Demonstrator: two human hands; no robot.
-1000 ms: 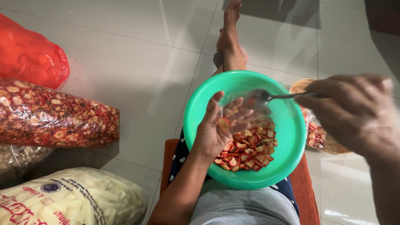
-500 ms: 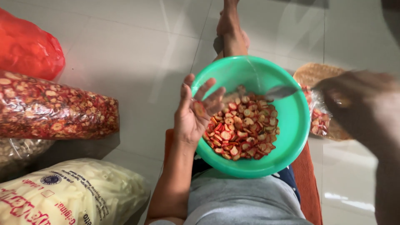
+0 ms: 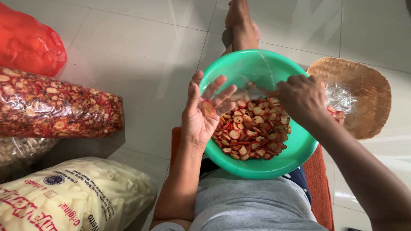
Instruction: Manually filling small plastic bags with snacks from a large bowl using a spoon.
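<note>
Snack chips in a green bowl on the lap, bags stacked off to the left

Far left there's a red plastic bag [image 3: 26,39], under it a clear bag of red-speckled chips [image 3: 58,105], then a bag of pale stick snacks [image 3: 75,196], all on the tiled floor [image 3: 141,55]. Left hand [image 3: 204,113] is palm up with fingers spread, one single chip [image 3: 208,108] lying loose on it, right at the rim of the green bowl [image 3: 261,70]. The bowl has a pile of red-edged chips [image 3: 252,128] inside. Right hand [image 3: 303,99] is curled around a spoon [image 3: 257,93], blurry, over the pile. Woven basket [image 3: 355,94] just beside the bowl on the right.
</note>
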